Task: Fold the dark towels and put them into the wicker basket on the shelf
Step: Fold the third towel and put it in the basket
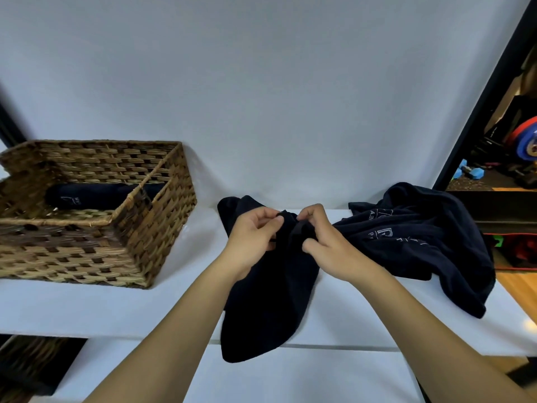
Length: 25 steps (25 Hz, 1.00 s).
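Note:
A dark navy towel [267, 303] hangs bunched over the white shelf top [122, 303], its lower end drooping past the front edge. My left hand [252, 237] and my right hand [325, 242] both pinch its upper edge close together. A heap of more dark towels [421, 245] with pale printed lettering lies to the right, touching the held one. The wicker basket [151, 222] stands on the shelf at the left. Inside it lies one rolled dark towel [96, 194].
A white wall rises right behind the shelf. A black frame post [482, 103] borders the right side, with gym weights and blue blocks beyond it. Another wicker basket [26, 356] shows in the compartment below left.

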{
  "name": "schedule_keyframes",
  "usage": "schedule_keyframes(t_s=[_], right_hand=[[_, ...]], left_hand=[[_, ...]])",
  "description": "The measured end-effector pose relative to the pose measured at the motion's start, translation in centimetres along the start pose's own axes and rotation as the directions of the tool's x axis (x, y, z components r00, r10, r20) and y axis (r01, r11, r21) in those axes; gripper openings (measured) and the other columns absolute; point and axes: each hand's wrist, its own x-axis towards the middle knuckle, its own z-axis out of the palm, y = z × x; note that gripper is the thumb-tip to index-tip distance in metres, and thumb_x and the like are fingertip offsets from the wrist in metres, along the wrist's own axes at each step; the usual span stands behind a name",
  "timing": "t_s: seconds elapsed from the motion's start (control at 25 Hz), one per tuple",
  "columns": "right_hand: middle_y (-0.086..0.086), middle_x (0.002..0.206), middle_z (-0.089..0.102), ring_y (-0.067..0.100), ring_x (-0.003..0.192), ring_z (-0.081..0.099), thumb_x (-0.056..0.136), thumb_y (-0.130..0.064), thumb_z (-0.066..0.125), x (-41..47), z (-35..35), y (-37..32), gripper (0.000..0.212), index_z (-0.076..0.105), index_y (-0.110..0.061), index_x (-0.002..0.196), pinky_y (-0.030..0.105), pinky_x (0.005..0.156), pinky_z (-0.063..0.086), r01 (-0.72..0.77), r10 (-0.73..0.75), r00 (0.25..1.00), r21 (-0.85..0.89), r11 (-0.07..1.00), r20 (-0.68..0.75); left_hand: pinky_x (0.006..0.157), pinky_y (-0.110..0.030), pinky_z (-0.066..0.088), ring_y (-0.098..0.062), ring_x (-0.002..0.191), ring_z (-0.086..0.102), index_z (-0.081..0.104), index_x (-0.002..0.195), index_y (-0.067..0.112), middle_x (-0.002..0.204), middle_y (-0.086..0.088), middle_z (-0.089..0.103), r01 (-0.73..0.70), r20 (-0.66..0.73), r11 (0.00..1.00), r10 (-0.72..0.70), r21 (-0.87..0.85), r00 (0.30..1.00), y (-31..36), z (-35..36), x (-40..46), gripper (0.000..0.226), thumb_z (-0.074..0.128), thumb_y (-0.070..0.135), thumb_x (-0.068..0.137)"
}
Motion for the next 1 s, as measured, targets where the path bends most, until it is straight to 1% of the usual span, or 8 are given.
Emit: schedule_keyframes(t_s=[0.2,0.32,0.4,0.48,0.6,0.72,0.84,1.0], right_hand=[[-0.012,0.100,0.058,0.009,0.084,0.057,0.101,-0.020,0.053,-0.1,0.2,-0.8,0.028,0.040,-0.044,0.108,0.022,0.073,0.042,0.103,-0.113,0.980,-0.071,0.992,-0.166],[-0.017,0.095,0.063,0.008,0.089,0.061,0.102,-0.016,0.053,-0.2,0.1,-1.6,0.029,0.049,-0.044,0.099,0.015,0.076,0.042,0.190,-0.202,0.949,-0.074,0.979,-0.243],[-0.014,0.090,0.065,0.012,0.084,0.061,0.103,-0.016,0.052,0.1,-0.1,-2.0,0.021,0.057,-0.035,0.096,0.021,0.073,0.046,0.221,-0.239,0.946,-0.107,0.969,-0.220],[-0.013,0.084,0.065,0.010,0.077,0.059,0.102,-0.021,0.055,0.5,-0.2,-2.5,0.014,0.061,-0.028,0.093,0.024,0.070,0.046,0.188,-0.201,0.964,-0.088,0.978,-0.174],[-0.014,0.082,0.069,0.002,0.076,0.062,0.097,-0.019,0.064,0.9,-0.6,-3.5,0.008,0.064,-0.022,0.090,0.017,0.072,0.045,0.114,-0.102,0.985,0.086,0.990,-0.137],[-0.006,0.082,0.071,0.004,0.074,0.062,0.094,-0.021,0.069,1.4,-1.0,-4.4,0.009,0.065,-0.017,0.087,0.021,0.072,0.047,0.084,-0.073,0.989,0.082,0.993,-0.126],[-0.001,0.069,0.065,0.010,0.061,0.054,0.091,-0.023,0.071,1.7,-1.2,-4.8,0.017,0.060,-0.016,0.082,0.026,0.060,0.043,0.036,-0.025,0.991,0.079,0.996,-0.128],[-0.001,0.061,0.054,0.013,0.056,0.042,0.091,-0.022,0.071,1.9,-1.2,-5.1,0.021,0.057,-0.013,0.078,0.027,0.051,0.034,-0.026,0.047,0.994,0.197,0.980,-0.102]], left_hand=[[0.092,-0.061,0.052,-0.032,0.088,0.065,0.070,0.103,0.007,0.097,-0.023,0.067,0.038,0.011,0.997,-0.037,-0.071,0.999,0.3,0.1,-0.4,0.015,0.062,0.020,0.099],[0.088,-0.053,0.058,-0.032,0.089,0.070,0.071,0.104,0.005,0.100,-0.024,0.073,0.048,0.025,0.994,-0.046,-0.093,0.999,0.9,0.2,-0.7,0.017,0.060,0.017,0.101],[0.080,-0.044,0.061,-0.028,0.087,0.073,0.072,0.103,0.006,0.097,-0.017,0.076,0.031,0.034,0.995,-0.027,-0.094,0.999,1.4,0.1,-1.0,0.016,0.059,0.016,0.101],[0.079,-0.041,0.061,-0.026,0.086,0.074,0.073,0.102,0.008,0.095,-0.013,0.077,0.006,0.037,0.996,-0.003,-0.087,0.999,1.9,-0.1,-1.3,0.016,0.060,0.015,0.101],[0.080,-0.041,0.062,-0.026,0.086,0.074,0.075,0.098,0.011,0.093,-0.013,0.077,-0.034,0.028,0.997,0.036,-0.069,0.999,2.5,-0.4,-1.8,0.017,0.059,0.014,0.101],[0.080,-0.040,0.062,-0.026,0.086,0.071,0.075,0.096,0.011,0.092,-0.015,0.075,-0.066,0.013,0.997,0.066,-0.029,0.998,2.9,-0.7,-2.1,0.020,0.055,0.011,0.102],[0.086,-0.043,0.061,-0.029,0.091,0.072,0.075,0.097,0.010,0.094,-0.017,0.075,-0.111,0.010,0.994,0.111,0.011,0.994,3.0,-0.9,-2.3,0.020,0.056,0.011,0.102],[0.088,-0.043,0.059,-0.028,0.092,0.074,0.078,0.091,0.019,0.091,-0.010,0.077,-0.180,0.039,0.981,0.177,0.074,0.983,3.2,-1.5,-2.5,0.013,0.067,0.014,0.096]])
